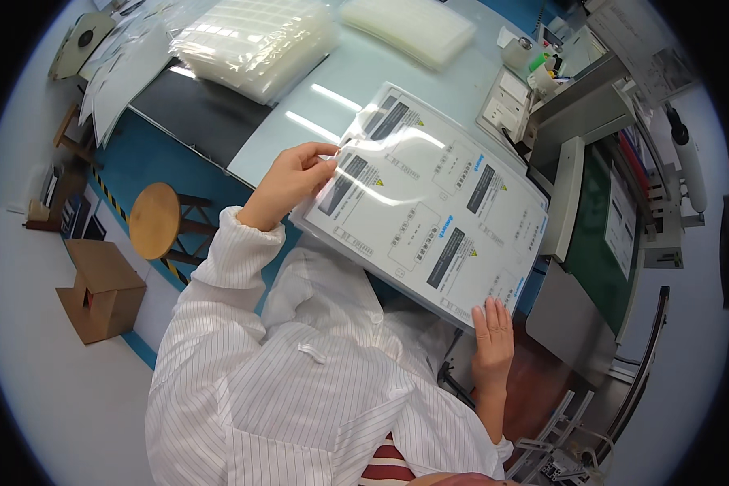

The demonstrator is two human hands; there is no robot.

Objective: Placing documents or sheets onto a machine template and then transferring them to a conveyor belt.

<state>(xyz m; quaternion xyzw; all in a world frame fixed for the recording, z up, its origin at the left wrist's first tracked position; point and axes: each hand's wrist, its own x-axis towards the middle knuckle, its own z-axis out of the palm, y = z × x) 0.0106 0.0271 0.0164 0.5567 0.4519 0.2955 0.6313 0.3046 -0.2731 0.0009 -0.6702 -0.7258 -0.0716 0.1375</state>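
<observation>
Over the near edge of the worktop (455, 99), above my lap, lie the printed sheets (429, 211). My left hand (293, 180) pinches their left edge; my right hand (492, 348), fingers straight, rests open at the near corner. Beyond sits a translucent bundle (251, 44).

Blue lettering (448, 226), dark text panels (451, 257) and yellow warning triangles (473, 253) are repeating across the white sheet (429, 206), while the right-hand paper (620, 220) is showing unreadably small print.
</observation>
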